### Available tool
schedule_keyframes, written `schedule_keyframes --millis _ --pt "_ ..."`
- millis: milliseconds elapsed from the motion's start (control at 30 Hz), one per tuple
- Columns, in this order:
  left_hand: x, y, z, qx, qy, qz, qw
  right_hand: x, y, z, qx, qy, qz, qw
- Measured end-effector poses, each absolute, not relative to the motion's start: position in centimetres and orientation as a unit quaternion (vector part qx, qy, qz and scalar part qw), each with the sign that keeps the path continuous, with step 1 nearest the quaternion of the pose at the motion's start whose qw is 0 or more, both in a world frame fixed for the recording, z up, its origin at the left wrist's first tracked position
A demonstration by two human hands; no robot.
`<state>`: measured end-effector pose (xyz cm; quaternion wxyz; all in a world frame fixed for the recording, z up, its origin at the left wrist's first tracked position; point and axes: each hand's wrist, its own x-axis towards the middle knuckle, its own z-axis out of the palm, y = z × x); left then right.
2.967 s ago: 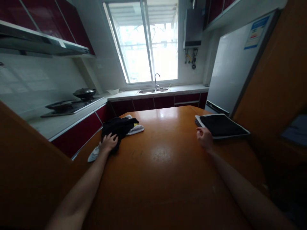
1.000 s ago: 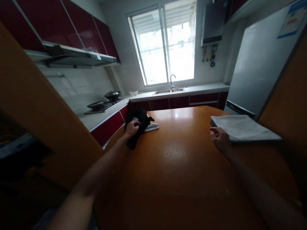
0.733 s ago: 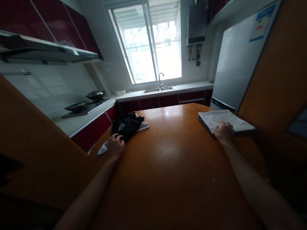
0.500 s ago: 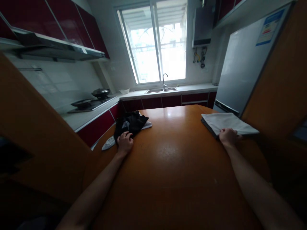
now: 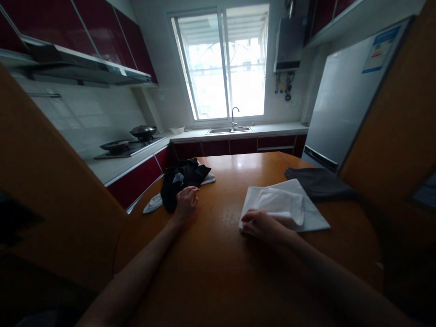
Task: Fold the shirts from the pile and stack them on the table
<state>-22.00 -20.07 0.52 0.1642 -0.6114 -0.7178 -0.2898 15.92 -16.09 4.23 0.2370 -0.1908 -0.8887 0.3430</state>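
White cloth (image 5: 284, 206) lies right of centre on the worktop (image 5: 211, 254), upper layer rumpled. Right hand (image 5: 262, 225) looks to be pinching its near left corner, fingers curled; can't tell how firm. Main risk: one-corner hold, so a pull could skew the cloth or peel the top layer off the lower one. Left hand (image 5: 186, 200) has fingers loosely spread, gripping nothing I can see, at the near right side of the black cloth (image 5: 185, 175); contact unclear. A careless sweep there could shove that heap off the left edge. Far right, grey cloth (image 5: 316, 181) sits right behind the white one; if they touch, dragging could pull it crooked.
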Motion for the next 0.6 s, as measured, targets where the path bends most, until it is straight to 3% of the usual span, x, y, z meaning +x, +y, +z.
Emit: schedule_keyframes --millis 67,133,267,400,500,600 --pt "-21.3 -20.3 0.9 -0.633 -0.695 -0.309 0.145 15.2 -18.9 5.2 -0.054 -0.884 0.443 0.136" --pt "-19.8 -20.6 1.3 -0.66 -0.654 -0.347 0.122 15.5 -19.3 6.0 -0.008 -0.838 0.531 0.125" --pt "-13.9 -20.5 1.7 -0.742 -0.56 -0.368 0.03 17.8 -14.0 6.2 -0.135 -0.729 0.572 0.351" --pt "-6.8 -19.1 1.3 -0.807 -0.541 -0.233 -0.041 20.6 -6.4 3.2 -0.324 -0.587 0.502 0.547" --pt "-4.1 -16.9 2.0 -0.835 -0.524 -0.153 -0.069 22.3 -3.0 0.5 -0.427 -0.488 0.46 0.607" --pt "-4.8 -13.6 5.0 -0.799 -0.562 -0.192 -0.094 23.1 -1.7 -0.9 -0.445 -0.47 0.451 0.615"
